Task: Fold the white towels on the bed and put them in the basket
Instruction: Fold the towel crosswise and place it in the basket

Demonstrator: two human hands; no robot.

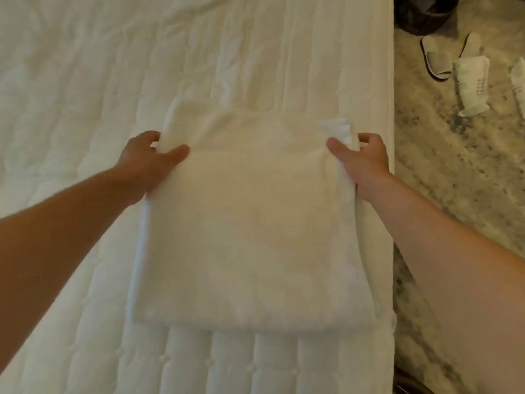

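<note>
Towel: I see one white towel (pixel 250 223) folded into a thick rectangle, lying on the bed (pixel 85 81) near its right edge; white on white, so its far edge is hard to trace.
Left hand: my left hand (pixel 147 163) pinches the towel's left side near the far corner, thumb on top, fingers curled under and mostly hidden by cloth.
Right hand: my right hand (pixel 362 163) is closed on the right side, with a bunched fold sticking up beside the thumb; the fingertips are tucked out of sight.
Bed: quilted cover, cut off at the top, left and bottom.
Floor: marbled floor (pixel 454 180) to the right of the bed carries a pair of slippers (pixel 446 56) and two pale wrapped packets (pixel 473 86), the second cut by the frame edge; their print is too blurred to read.
Dark object: a dark round thing (pixel 423 12) at the top right is cropped; I cannot tell whether it is the basket.
</note>
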